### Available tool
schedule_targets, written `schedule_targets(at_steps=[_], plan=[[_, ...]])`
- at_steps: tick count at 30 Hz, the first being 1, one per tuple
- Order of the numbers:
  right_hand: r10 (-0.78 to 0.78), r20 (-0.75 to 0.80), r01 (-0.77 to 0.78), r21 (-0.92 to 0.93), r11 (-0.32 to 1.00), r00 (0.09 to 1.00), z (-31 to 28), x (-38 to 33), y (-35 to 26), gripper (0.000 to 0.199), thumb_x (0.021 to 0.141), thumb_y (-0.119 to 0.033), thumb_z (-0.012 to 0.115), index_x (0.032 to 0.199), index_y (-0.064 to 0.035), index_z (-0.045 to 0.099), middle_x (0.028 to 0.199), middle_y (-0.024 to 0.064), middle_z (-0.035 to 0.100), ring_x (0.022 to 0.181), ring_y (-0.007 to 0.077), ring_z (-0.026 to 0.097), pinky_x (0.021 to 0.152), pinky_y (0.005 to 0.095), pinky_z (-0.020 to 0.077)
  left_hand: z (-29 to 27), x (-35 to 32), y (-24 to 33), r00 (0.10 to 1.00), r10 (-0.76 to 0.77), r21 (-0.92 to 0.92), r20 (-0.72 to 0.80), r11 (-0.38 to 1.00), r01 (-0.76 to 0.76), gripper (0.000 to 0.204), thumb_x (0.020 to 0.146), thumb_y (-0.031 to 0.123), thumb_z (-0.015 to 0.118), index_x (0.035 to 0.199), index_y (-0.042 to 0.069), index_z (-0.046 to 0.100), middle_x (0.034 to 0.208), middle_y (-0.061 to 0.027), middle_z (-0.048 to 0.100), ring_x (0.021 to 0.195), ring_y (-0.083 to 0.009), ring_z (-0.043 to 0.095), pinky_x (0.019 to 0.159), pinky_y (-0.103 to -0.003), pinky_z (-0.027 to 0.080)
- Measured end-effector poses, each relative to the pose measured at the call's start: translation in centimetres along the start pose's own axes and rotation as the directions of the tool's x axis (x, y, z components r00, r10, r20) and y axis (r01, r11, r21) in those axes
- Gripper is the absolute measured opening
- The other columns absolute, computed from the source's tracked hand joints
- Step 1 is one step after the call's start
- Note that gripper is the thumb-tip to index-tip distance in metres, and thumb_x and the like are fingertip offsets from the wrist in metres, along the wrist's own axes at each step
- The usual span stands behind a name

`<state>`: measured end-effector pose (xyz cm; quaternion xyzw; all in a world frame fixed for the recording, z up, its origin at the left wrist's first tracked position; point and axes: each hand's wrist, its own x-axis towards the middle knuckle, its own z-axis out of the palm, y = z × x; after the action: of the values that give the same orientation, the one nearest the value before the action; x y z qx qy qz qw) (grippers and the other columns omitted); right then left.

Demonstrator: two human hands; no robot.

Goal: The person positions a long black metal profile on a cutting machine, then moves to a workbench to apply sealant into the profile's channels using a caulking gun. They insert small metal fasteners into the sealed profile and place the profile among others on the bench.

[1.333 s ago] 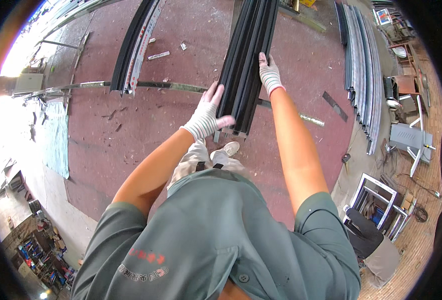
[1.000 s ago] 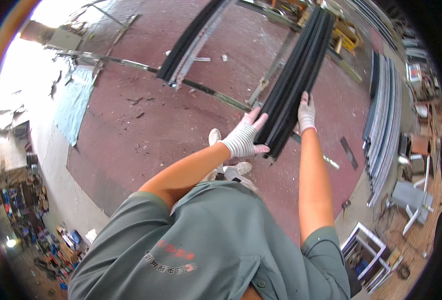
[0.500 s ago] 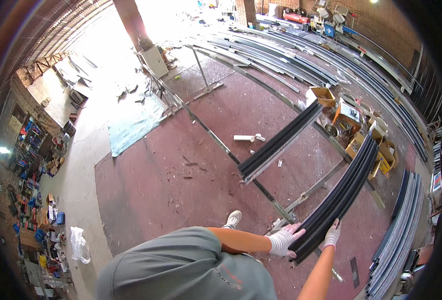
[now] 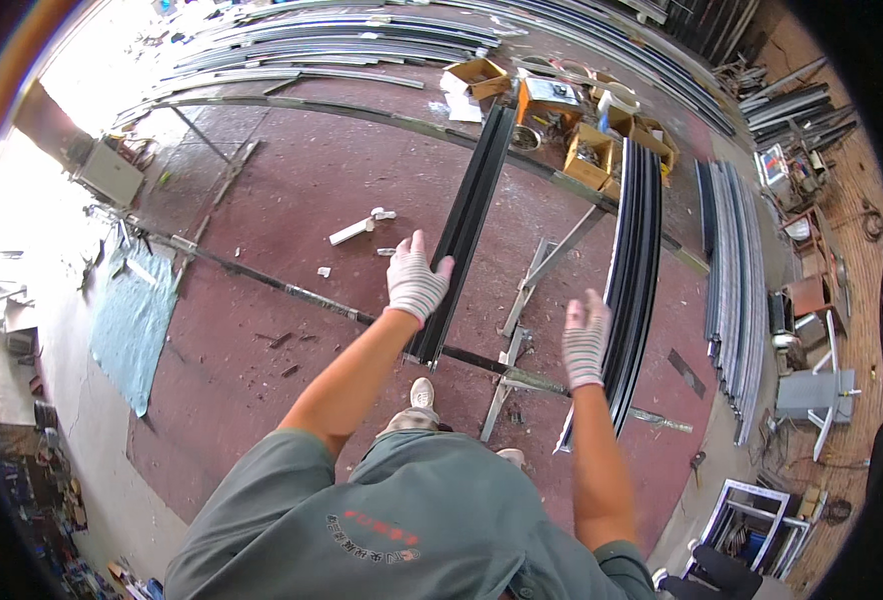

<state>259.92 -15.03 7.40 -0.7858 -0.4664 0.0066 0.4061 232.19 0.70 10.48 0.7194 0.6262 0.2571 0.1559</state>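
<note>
Ideally, my wide-spread, empty left fingers (image 4: 418,244) and right fingers (image 4: 594,308) should evenly grip the black profiles (image 4: 475,205) between them.

Left arm (image 4: 350,375) and right arm (image 4: 600,455) extended forward, left hand (image 4: 417,284) spread, right hand (image 4: 587,343) loosely uncurled, hands apart

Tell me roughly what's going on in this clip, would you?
A person stands among long metal profiles, both gloved hands open. The left hand is over the edge of the narrower dark bundle; whether it touches is hard to tell. The right hand is beside the wider dark bundle, not gripping it. Both bundles lie side by side, apart, across a metal rail above the reddish floor. More grey profiles lie farther right.
</note>
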Motion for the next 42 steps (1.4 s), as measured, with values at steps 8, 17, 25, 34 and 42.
schedule_targets(at_steps=[8, 17, 25, 34, 42], plan=[[0.090, 0.180, -0.101, 0.053, 0.994, 0.980, 5.7, -3.1, -4.2, 0.045, 0.092, -0.024, 0.072, 0.129, -0.0022, 0.061, 0.133, 0.0222, 0.057, 0.121, 0.0396, 0.056, 0.106, 0.0461, 0.0453, 3.4, 4.1, -2.1, 0.961, 0.134, 0.186, 0.241, 0.966, -0.181, 0.034, 0.101, 0.032, 0.051, 0.090, 0.005, 0.067, 0.087, -0.0199, 0.072, 0.082, -0.0374, 0.072, 0.075, -0.047, 0.057], [0.161, 0.151, -0.166, 0.022, 0.986, 0.975, 5.0, -1.8, -3.8, 0.042, 0.094, -0.025, 0.069, 0.129, -0.0040, 0.062, 0.131, 0.0195, 0.059, 0.121, 0.0369, 0.057, 0.106, 0.0447, 0.0460, 0.4, 6.9, -2.9, 0.971, 0.213, -0.074, 0.106, 0.976, -0.206, 0.031, 0.099, 0.028, 0.055, 0.088, 0.002, 0.068, 0.081, -0.0260, 0.068, 0.079, -0.0451, 0.067, 0.074, -0.051, 0.053], [0.152, 0.484, -0.497, 0.744, 0.446, 0.861, 9.7, 1.4, -8.1, 0.048, 0.102, -0.024, 0.066, 0.143, -0.0039, 0.053, 0.126, 0.0080, 0.065, 0.111, 0.0177, 0.065, 0.103, 0.0304, 0.0494, 0.0, 7.6, -0.6, 0.807, 0.082, -0.811, 0.585, 0.027, 0.585, 0.015, 0.101, 0.013, 0.059, 0.107, 0.005, 0.071, 0.088, 0.0000, 0.071, 0.073, -0.0082, 0.064, 0.064, -0.026, 0.055], [0.321, 0.701, -0.771, 0.582, 0.258, 0.637, 8.3, 8.3, -10.3, 0.080, 0.096, -0.059, 0.059, 0.146, 0.0029, 0.050, 0.133, 0.0152, 0.064, 0.116, 0.0265, 0.061, 0.103, 0.0355, 0.0451, 2.1, -0.8, 4.6, 0.585, 0.223, -0.560, 0.780, -0.168, 0.811, 0.024, 0.102, 0.025, 0.056, 0.105, 0.007, 0.071, 0.085, -0.0030, 0.072, 0.067, -0.0151, 0.067, 0.062, -0.030, 0.059], [0.473, 0.422, -0.632, 0.463, 0.621, 0.773, 6.7, 6.8, -6.2, 0.051, 0.102, -0.040, 0.059, 0.133, 0.0003, 0.062, 0.114, 0.0102, 0.070, 0.100, 0.0206, 0.063, 0.091, 0.0338, 0.0490, 1.8, -0.2, 1.9, 0.724, 0.452, -0.370, 0.521, 0.884, -0.285, 0.023, 0.103, 0.023, 0.057, 0.106, 0.005, 0.072, 0.078, -0.0058, 0.072, 0.067, -0.0153, 0.068, 0.063, -0.034, 0.055]])
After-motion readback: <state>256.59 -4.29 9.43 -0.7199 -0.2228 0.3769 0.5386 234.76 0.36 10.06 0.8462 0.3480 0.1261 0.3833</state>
